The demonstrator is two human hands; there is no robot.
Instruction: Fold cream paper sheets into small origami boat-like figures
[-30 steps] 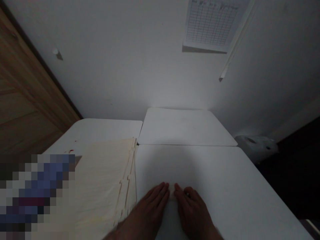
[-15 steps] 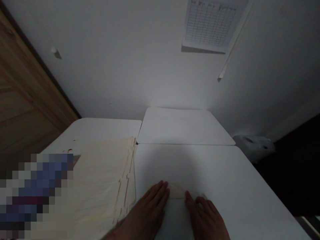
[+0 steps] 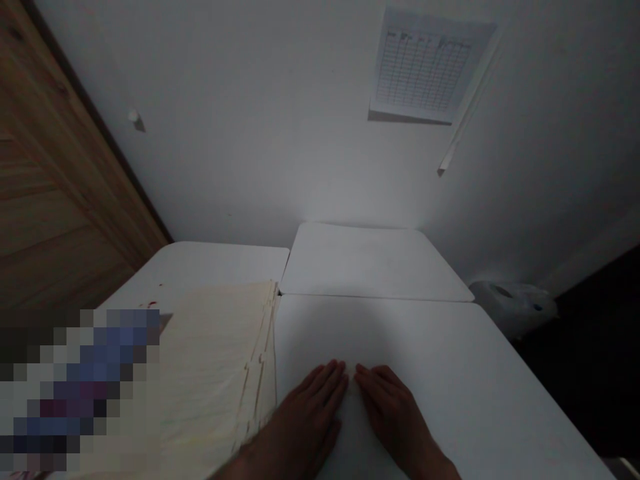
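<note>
My left hand (image 3: 315, 410) lies flat on the white table (image 3: 450, 380), its fingers stretched out and close together. Opposite it, my right hand (image 3: 393, 407) rests with its fingers extended, the tips a small gap from the left fingertips. Between and under the fingers is a thin pale piece (image 3: 352, 387), mostly covered, so its kind and outline cannot be made out. Neither hand is wrapped around anything. Just left of my left forearm sits a stack of thin cream sheets (image 3: 215, 360) with uneven right edges.
Behind the front table, a second white tabletop (image 3: 370, 263) meets the wall. A printed chart (image 3: 425, 67) hangs above. A wooden panel (image 3: 65, 167) stands at left, a clear plastic bag (image 3: 515, 307) beyond the right edge. Red marks (image 3: 151, 305) show at left; a pixelated patch hides the lower left.
My right hand has moved left and slightly away from me, over the pale piece, closing the gap to my left hand. The pale piece, plainly visible before, is mostly covered. The view has tilted slightly up.
</note>
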